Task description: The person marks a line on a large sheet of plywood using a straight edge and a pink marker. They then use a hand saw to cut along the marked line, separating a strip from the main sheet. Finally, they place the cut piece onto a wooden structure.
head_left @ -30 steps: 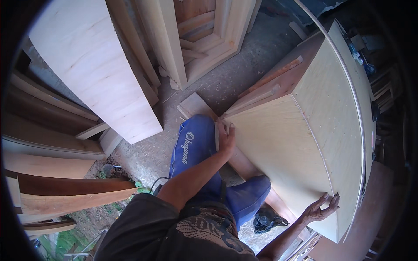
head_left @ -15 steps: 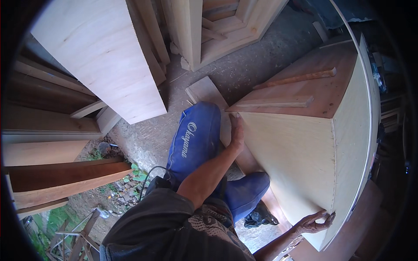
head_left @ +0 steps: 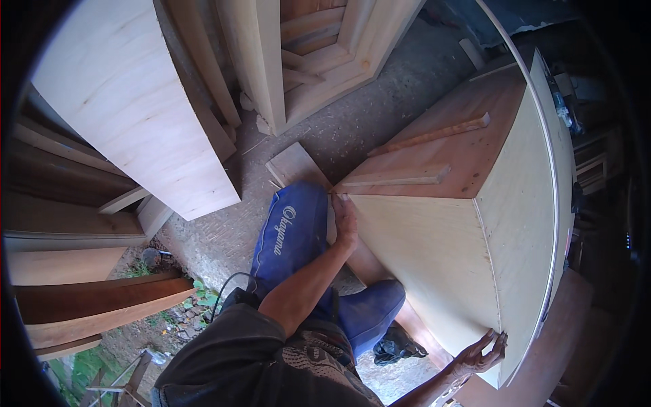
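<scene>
A worker in blue trousers [head_left: 288, 227] bends over a large wooden box [head_left: 420, 251] among stacked timber, both bare hands at its pale plywood face; the left hand [head_left: 346, 224] is at the corner nearest the worker's left knee, its fingers mostly close together, though from here I cannot tell whether they grip the edge or merely press it; the right hand [head_left: 478, 354] reaches to the other end of the same face, fingers spread, their tips near the seam where two pale panels meet; the box sits just beside the worker's knees, on the right, its reddish-brown side [head_left: 475, 159] bearing two wooden battens [head_left: 400, 178]; a plank [head_left: 296, 166] lies on the concrete floor [head_left: 407, 85] near the left hand; a crumpled black bag [head_left: 397, 347] rests between the right knee and right forearm; a pale plywood sheet [head_left: 135, 102] and a thick timber frame [head_left: 261, 68] rise beyond, to the left.
</scene>
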`<act>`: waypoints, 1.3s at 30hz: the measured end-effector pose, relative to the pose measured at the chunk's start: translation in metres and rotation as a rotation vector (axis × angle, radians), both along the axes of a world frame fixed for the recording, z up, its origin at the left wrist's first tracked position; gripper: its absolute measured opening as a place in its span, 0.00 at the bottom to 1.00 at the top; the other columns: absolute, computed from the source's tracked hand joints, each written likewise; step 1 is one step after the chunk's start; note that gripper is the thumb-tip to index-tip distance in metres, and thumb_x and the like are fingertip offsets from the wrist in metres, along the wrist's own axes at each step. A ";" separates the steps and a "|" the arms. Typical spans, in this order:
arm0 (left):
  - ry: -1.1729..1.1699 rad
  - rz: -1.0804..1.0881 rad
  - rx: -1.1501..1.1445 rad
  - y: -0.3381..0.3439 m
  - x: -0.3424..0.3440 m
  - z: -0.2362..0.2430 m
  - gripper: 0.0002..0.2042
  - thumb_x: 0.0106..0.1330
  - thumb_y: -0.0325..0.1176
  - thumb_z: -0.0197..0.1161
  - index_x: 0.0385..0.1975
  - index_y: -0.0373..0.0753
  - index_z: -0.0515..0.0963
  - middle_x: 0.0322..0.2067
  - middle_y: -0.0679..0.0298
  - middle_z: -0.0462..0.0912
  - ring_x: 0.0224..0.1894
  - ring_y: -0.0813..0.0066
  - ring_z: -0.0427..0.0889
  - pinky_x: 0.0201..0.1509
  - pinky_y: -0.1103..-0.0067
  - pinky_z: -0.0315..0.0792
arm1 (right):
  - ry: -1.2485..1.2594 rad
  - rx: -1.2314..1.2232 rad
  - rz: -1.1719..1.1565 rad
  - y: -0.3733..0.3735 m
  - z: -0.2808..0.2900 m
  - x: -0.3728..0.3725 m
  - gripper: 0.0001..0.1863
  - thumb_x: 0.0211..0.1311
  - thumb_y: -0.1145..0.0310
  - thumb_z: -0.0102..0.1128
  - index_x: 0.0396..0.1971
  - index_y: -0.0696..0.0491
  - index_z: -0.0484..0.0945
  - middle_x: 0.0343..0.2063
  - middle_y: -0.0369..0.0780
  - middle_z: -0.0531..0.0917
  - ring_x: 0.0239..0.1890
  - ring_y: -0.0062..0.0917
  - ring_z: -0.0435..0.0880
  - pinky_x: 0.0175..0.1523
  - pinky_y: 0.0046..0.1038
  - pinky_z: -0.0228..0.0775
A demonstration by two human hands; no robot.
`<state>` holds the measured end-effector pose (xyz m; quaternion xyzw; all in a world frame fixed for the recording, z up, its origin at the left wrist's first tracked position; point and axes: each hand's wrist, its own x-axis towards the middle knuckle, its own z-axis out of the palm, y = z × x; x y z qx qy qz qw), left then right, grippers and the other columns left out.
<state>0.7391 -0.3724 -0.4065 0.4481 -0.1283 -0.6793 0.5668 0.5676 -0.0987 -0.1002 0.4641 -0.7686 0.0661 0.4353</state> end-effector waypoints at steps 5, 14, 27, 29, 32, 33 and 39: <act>-0.146 -0.006 -0.097 -0.002 -0.003 -0.004 0.36 0.80 0.55 0.42 0.76 0.36 0.43 0.69 0.53 0.58 0.70 0.64 0.57 0.74 0.73 0.51 | 0.006 -0.012 -0.026 -0.004 0.006 0.006 0.11 0.64 0.75 0.68 0.45 0.62 0.81 0.46 0.50 0.85 0.48 0.41 0.84 0.54 0.41 0.78; -0.174 -0.103 -0.015 0.015 0.000 -0.015 0.44 0.74 0.59 0.51 0.76 0.35 0.39 0.74 0.45 0.49 0.76 0.56 0.49 0.78 0.72 0.45 | 0.018 -0.033 -0.004 -0.006 0.014 0.010 0.09 0.63 0.73 0.70 0.40 0.61 0.85 0.38 0.46 0.87 0.40 0.34 0.87 0.45 0.33 0.82; -0.086 -0.017 -0.045 0.014 0.001 -0.029 0.43 0.70 0.53 0.63 0.75 0.36 0.48 0.67 0.49 0.63 0.70 0.61 0.62 0.74 0.72 0.55 | -0.006 -0.009 -0.072 -0.005 0.014 0.013 0.09 0.65 0.74 0.67 0.40 0.64 0.85 0.41 0.49 0.87 0.42 0.37 0.88 0.47 0.34 0.85; -0.050 -0.035 -0.024 0.014 0.002 -0.033 0.43 0.71 0.53 0.63 0.75 0.35 0.48 0.68 0.49 0.62 0.70 0.61 0.62 0.74 0.72 0.55 | -0.010 -0.004 -0.094 -0.007 0.014 0.014 0.08 0.65 0.75 0.67 0.40 0.64 0.85 0.41 0.49 0.87 0.43 0.37 0.88 0.49 0.35 0.85; -0.005 -0.058 0.036 0.014 0.003 -0.042 0.43 0.71 0.53 0.62 0.75 0.34 0.48 0.69 0.49 0.60 0.71 0.61 0.60 0.75 0.71 0.54 | -0.013 -0.005 -0.086 -0.012 0.012 0.017 0.08 0.64 0.75 0.67 0.40 0.64 0.85 0.41 0.49 0.87 0.45 0.37 0.87 0.50 0.35 0.85; -0.002 -0.059 0.041 0.013 0.004 -0.045 0.43 0.71 0.53 0.62 0.75 0.34 0.47 0.70 0.49 0.59 0.72 0.61 0.59 0.75 0.71 0.54 | -0.020 -0.003 -0.097 -0.014 0.012 0.017 0.08 0.64 0.75 0.67 0.40 0.64 0.85 0.40 0.48 0.87 0.46 0.37 0.87 0.51 0.34 0.85; 0.025 -0.068 0.024 0.015 0.003 -0.040 0.44 0.71 0.53 0.62 0.76 0.35 0.46 0.71 0.49 0.57 0.73 0.60 0.57 0.76 0.71 0.52 | -0.029 -0.032 -0.039 -0.010 0.017 0.013 0.08 0.63 0.75 0.68 0.40 0.62 0.86 0.38 0.46 0.88 0.40 0.34 0.87 0.43 0.30 0.83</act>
